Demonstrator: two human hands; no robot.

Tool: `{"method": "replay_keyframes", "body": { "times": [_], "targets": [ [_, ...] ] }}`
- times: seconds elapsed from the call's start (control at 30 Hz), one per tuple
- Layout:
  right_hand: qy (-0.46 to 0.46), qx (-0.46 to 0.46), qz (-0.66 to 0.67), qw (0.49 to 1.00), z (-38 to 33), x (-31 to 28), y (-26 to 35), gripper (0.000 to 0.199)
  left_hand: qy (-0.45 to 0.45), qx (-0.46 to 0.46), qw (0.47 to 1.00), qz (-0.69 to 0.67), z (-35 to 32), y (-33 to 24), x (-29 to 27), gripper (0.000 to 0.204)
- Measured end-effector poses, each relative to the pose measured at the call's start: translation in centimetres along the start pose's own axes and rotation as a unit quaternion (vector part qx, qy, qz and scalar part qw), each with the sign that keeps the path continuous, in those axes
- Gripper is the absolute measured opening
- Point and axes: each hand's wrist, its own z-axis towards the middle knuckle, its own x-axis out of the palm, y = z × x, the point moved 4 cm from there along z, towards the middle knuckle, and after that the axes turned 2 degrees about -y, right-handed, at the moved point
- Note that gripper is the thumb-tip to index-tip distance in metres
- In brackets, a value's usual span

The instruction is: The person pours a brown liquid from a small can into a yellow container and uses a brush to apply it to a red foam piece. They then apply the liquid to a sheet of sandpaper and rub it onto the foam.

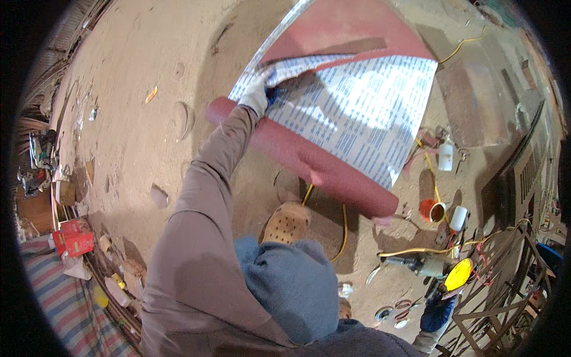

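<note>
Slantwise, red roll point(315, 165), long axis upper left to lower right

Ahead, at centre: sheet point(357, 107), with roll point(321, 166) along the near edge. At left edge of sheet, just beyond roll: left hand point(254, 98). Nearer than roll: shoe point(286, 224). Right of roll's right end: cup point(437, 212), then bottle point(458, 218). At near right: disc tool point(431, 266), with right hand point(438, 314) just behind. At near left: cloth point(66, 303), with box point(75, 238) at the far end.
</note>
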Motion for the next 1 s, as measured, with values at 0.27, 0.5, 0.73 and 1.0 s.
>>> {"method": "replay_keyframes", "body": {
  "times": [0.27, 0.5, 0.73, 1.0],
  "targets": [
    [0.024, -0.036, -0.052, 0.998, 0.9, 2.3, 1.6, 0.066, 0.007, 0.231, 0.953, 0.196, -12.6, -3.9, 20.0, 0.05],
    [0.091, -0.232, -0.382, 0.89, 3.7, -0.6, 0.2, 0.075, 0.275, 0.397, 0.687, 0.543, -18.7, -0.6, 31.3, 0.066],
    [0.001, -0.055, -0.093, 0.994, 2.8, 2.6, 0.0, 0.061, 0.432, 0.297, 0.554, 0.647, -25.5, 9.8, 27.8, 0.075],
    [0.169, 0.077, 0.018, 0.983, 8.3, 14.7, -1.2, 0.059, 0.417, 0.207, 0.676, 0.571, -34.0, 8.3, 24.6, 0.067]
  ]
}}
